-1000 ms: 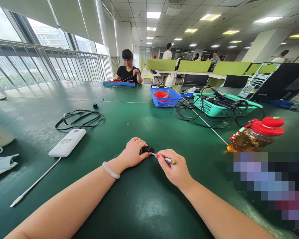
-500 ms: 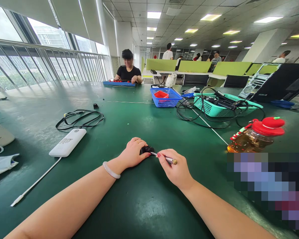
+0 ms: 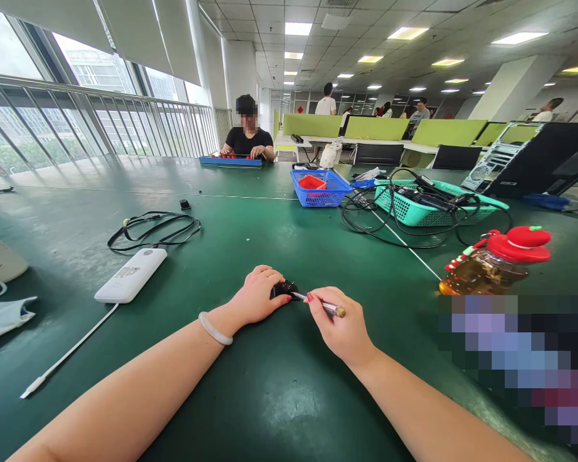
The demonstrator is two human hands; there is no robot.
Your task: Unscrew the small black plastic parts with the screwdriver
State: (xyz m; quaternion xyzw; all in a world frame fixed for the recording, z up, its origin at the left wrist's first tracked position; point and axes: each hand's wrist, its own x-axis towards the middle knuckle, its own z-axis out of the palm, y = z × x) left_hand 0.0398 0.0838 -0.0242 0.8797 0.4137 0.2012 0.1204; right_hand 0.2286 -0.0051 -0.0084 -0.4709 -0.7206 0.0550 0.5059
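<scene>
My left hand (image 3: 259, 295), with a pale bangle on its wrist, is closed on a small black part (image 3: 282, 289) resting on the green table (image 3: 250, 385). Thumb and fingers cover much of that part, so its shape is hard to make out. A slim screwdriver-like tool (image 3: 328, 308) with a clear handle and gold end is pinched in my right hand (image 3: 341, 327). Its thin tip points left and meets the right side of the black part.
Left lie a white power bank (image 3: 131, 276) and a coiled black cable (image 3: 157, 221). Farther right are a blue basket (image 3: 320, 196), a green basket (image 3: 409, 215) with cables and a red-lidded bottle (image 3: 496, 263). Across the table sits a person (image 3: 249, 138) at a blue tray (image 3: 231, 162).
My right hand has shifted very slightly right with the tool. My left hand stays in place on the black part. The person across has moved a hand slightly left.
</scene>
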